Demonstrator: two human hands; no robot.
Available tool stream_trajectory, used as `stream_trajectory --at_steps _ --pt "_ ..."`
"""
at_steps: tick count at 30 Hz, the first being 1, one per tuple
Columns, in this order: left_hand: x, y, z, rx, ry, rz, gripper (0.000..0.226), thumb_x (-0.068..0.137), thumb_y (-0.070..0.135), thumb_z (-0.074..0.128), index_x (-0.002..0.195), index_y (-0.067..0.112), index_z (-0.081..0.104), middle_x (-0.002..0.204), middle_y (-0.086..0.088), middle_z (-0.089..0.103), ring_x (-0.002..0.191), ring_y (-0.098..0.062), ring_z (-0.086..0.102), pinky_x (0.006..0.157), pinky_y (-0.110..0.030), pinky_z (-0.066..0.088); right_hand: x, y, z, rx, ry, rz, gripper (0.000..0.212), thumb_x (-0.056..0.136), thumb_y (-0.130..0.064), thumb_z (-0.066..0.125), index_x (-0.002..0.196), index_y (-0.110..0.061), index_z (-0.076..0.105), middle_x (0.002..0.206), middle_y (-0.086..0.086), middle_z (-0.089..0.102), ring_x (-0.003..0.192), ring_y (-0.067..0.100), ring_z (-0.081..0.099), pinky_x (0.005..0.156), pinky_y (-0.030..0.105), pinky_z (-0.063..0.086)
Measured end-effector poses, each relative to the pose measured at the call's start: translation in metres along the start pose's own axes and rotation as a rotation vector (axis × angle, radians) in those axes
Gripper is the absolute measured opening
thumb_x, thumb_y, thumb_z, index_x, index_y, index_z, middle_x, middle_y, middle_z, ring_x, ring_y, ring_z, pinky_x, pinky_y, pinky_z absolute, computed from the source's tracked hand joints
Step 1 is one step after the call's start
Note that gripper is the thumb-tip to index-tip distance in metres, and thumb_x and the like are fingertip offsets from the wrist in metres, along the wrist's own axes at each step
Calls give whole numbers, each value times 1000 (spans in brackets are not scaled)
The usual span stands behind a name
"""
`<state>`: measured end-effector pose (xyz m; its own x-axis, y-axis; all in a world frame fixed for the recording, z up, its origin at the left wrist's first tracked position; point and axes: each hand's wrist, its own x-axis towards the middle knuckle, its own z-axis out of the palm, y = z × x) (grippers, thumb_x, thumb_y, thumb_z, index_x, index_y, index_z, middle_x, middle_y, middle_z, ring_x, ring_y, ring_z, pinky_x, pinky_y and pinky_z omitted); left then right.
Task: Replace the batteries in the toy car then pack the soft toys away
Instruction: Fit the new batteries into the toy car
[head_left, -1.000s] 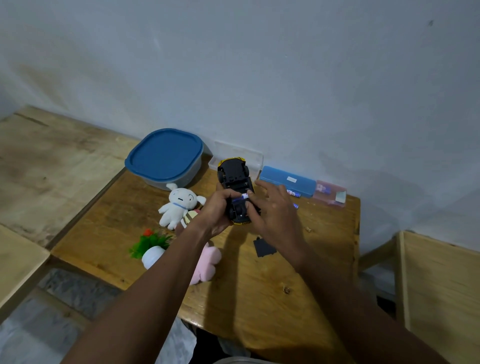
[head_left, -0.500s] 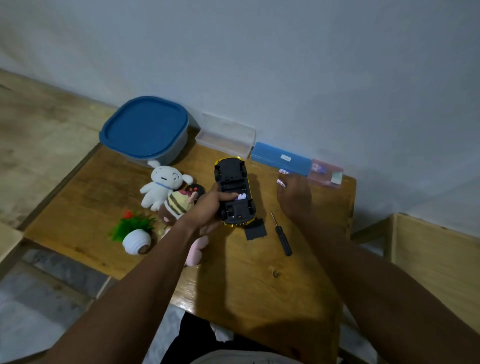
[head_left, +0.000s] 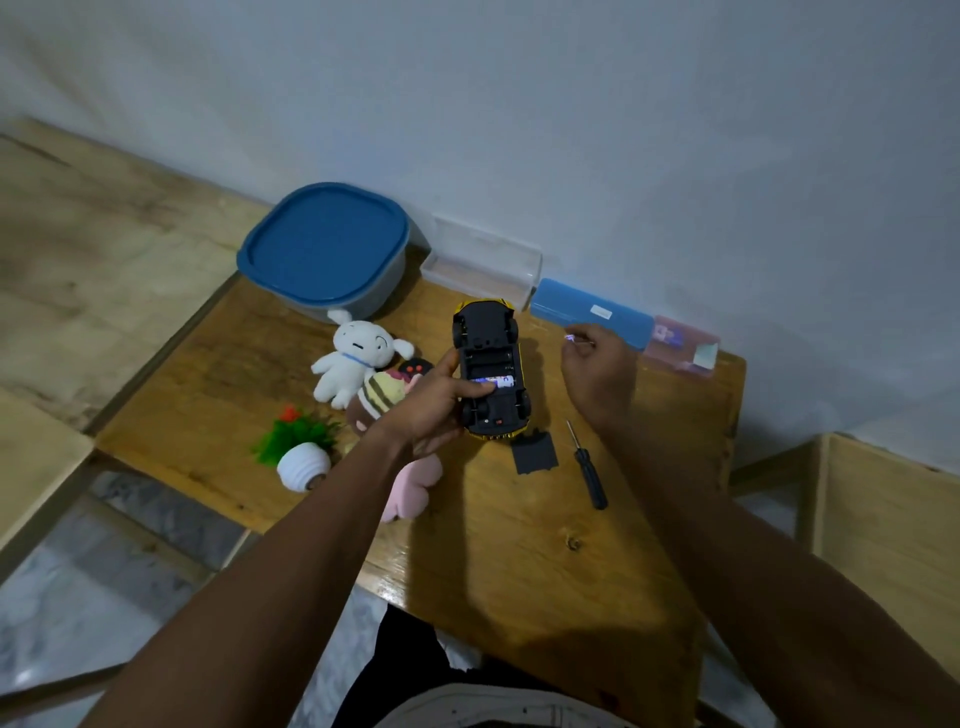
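The yellow toy car (head_left: 491, 358) lies upside down, black underside up, with its battery bay open and one battery (head_left: 501, 382) inside. My left hand (head_left: 434, 405) grips the car's side, thumb pressing on that battery. My right hand (head_left: 597, 371) hovers to the right of the car and pinches a small battery (head_left: 570, 339) at its fingertips. The black battery cover (head_left: 535, 453) and a screwdriver (head_left: 589, 467) lie on the table in front of the car. A white soft toy (head_left: 358, 361), a striped one (head_left: 382, 397) and a pink one (head_left: 413, 486) lie left of the car.
A container with a blue lid (head_left: 327, 247), a clear tray (head_left: 480, 260), a blue case (head_left: 592, 314) and a pack of batteries (head_left: 683, 345) line the wall. A small potted plant (head_left: 301, 449) lies tipped at the left. Wooden benches flank the table (head_left: 519, 545).
My right hand left the car, reached toward the battery pack and now holds a small battery. The left hand kept hold of the car. The camera tilted down.
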<state>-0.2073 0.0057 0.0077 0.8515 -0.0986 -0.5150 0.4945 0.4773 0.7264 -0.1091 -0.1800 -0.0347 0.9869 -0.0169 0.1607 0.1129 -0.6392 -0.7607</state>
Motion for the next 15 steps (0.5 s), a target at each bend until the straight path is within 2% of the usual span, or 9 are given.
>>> stream_trajectory --at_steps 2,3,6,9,13,15 --pt "0 3 1 -6 7 9 61 93 -8 52 147 17 42 136 -18 61 118 -37 64 90 -49 57 -6 -33 -11 211 39 60 10 88 -13 69 98 -11 72 88 -2 71 76 1 62 67 8 46" --pt "0 4 2 -12 16 11 60 93 -9 51 147 17 43 136 -18 61 118 -37 64 89 -48 58 -11 -48 -16 308 52 79 6 87 -11 71 93 -10 70 82 -6 69 72 0 62 63 5 44" --pt "-1 8 4 -27 20 18 60 93 -9 49 146 18 44 137 -18 60 120 -38 62 90 -49 58 -28 -78 -25 518 78 91 10 85 -9 74 86 -9 64 75 -10 65 68 4 64 63 13 50" --pt "-3 11 4 -32 -1 28 60 92 -9 50 145 19 45 138 -19 59 121 -39 61 90 -51 57 -42 -88 -29 619 81 81 11 85 -6 74 86 -11 64 71 -13 67 68 2 66 64 18 54" --pt "-7 16 5 -11 -30 37 58 92 -7 52 144 18 46 138 -23 58 120 -41 61 91 -53 56 -48 -85 -29 553 -58 -22 20 82 -10 78 82 -27 67 80 -9 71 75 7 69 69 21 56" --pt "-8 19 7 -2 -35 45 57 92 -8 51 144 17 46 137 -23 58 119 -41 62 88 -52 57 -50 -83 -30 505 -92 -59 18 80 -10 79 85 -24 69 83 -8 71 77 5 68 72 20 56"
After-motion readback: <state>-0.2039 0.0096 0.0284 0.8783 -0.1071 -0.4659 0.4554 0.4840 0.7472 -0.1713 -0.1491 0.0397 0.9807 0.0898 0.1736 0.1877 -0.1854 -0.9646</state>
